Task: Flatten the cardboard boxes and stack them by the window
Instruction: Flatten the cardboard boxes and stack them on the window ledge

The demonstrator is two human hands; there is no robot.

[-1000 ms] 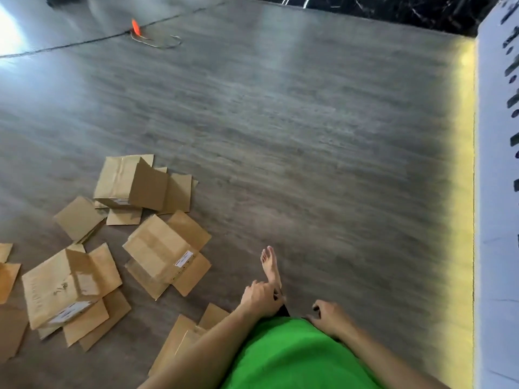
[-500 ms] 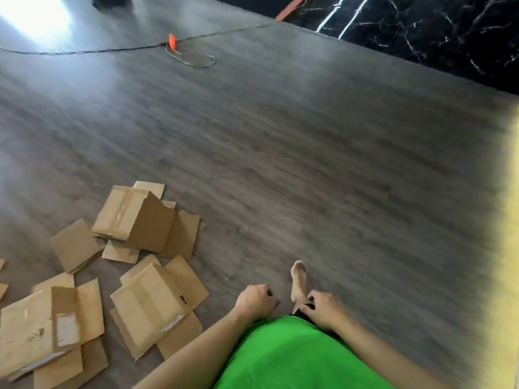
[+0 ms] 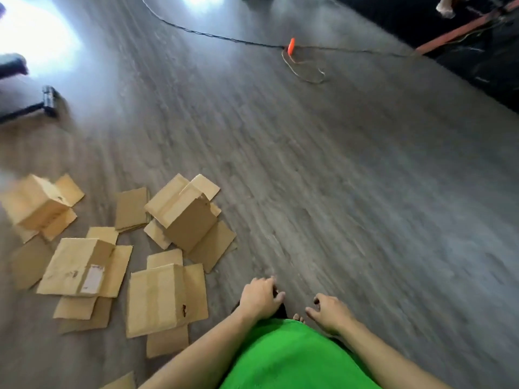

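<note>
— What's on your far left?

— A dark bar on a wheel (image 3: 50,100) lies on the floor (image 3: 323,192), near a bright glare. Below it sits the far-left box (image 3: 42,207), upright, flaps splayed out on the wood.

— And next to that?

— The labelled box (image 3: 81,266), lying low with a white sticker on its side and loose flaps around it. Above and right of it is a flat stack (image 3: 131,208) of cardboard sheets. Then the tilted box (image 3: 185,213), one corner raised, its flaps spread under it. Below that, the near box (image 3: 165,300) lies nearly flat, just beside my left arm. Everything is on the floor at my left; I cannot tell where the window is.

— Your hands?

— My left hand (image 3: 259,297) hangs in front of my green shirt (image 3: 295,357), fingers loosely curled, gripping nothing. It is near the near box but not touching it. My toes (image 3: 298,318) peek out just beyond the shirt. My right hand (image 3: 331,311) hangs beside them, fingers also loosely curled, nothing in it. The two hands are apart.

— Anything further over?

— A dark cable (image 3: 213,36) runs across the floor up top, meeting an orange clip (image 3: 291,45), with a thin wire loop (image 3: 306,70) just beneath. A dark wall (image 3: 483,51) fills the upper right corner. The whole view is blurred.
</note>
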